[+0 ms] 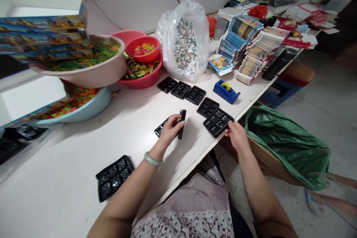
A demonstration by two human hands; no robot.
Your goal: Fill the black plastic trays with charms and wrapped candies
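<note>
Between the thumb and fingers of my left hand (170, 129) is a narrow black piece (182, 124), upright, that looks like a plastic tray seen edge-on. Partly hidden behind that hand lies another black tray (160, 128). At the table's front edge, my right hand (237, 134) pinches the corner of a black compartment tray (218, 122). Just beyond it lies a similar tray (208, 107), and three more form a row, one of them the middle tray (181, 90). A larger-looking black tray (115, 178) rests near my left forearm.
A blue tape dispenser (226, 92) stands beyond my right hand. Behind are a clear bag (185, 44) of small packets, stacked printed boxes (240, 41) and basins of colourful pieces, including a red basin (142, 81). A green-lined carton (284, 145) stands right of the table; someone's legs show beyond.
</note>
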